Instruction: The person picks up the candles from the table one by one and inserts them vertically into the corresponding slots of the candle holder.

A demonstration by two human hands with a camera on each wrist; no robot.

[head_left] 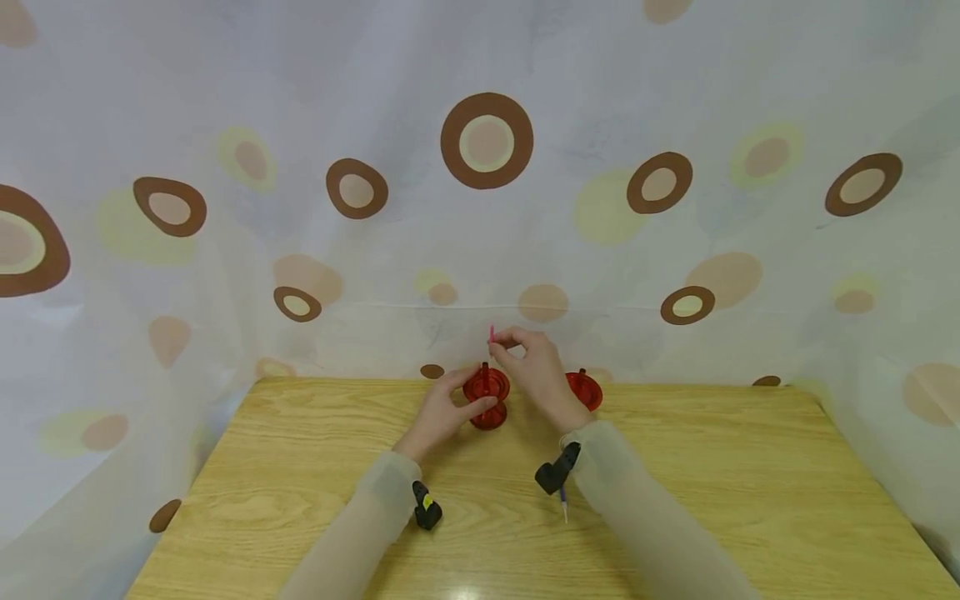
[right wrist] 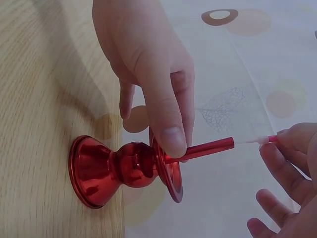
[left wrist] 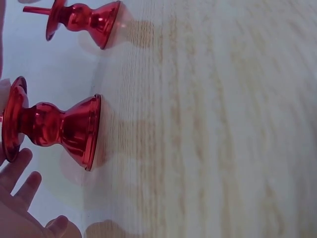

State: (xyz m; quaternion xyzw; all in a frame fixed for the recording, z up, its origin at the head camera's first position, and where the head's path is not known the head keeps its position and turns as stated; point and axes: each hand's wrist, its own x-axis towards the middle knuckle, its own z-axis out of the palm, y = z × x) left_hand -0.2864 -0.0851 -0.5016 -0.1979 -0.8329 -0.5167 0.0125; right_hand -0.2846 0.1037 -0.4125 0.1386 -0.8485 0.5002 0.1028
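The left hand curled round the near holder, thumb over the rim of its dish and fingers behind, which looked like a brace to keep the narrow-waisted piece from tipping. That red, glossy holder stood upright on its flared foot near the far edge of the bench, about midway along it. A red tube rose from the centre of its dish, so the grip on the rim left the middle free.

Right of the holder and above it, the right hand pinched a thin pink stick between fingertips, lined up with the tube's mouth. The pale stretch between stick and tube was blurred in the right wrist view, so I could not tell whether the stick already sat inside the tube or only met its end. The light pinch suited something so slender.

Further right of the holder, just behind the right wrist, a second holder of the same make stood apart, untouched.

The bench was pale wood with a plain grain. Behind the holder and to both sides of it hung a white cloth printed with brown and yellow rings, closing off the room.
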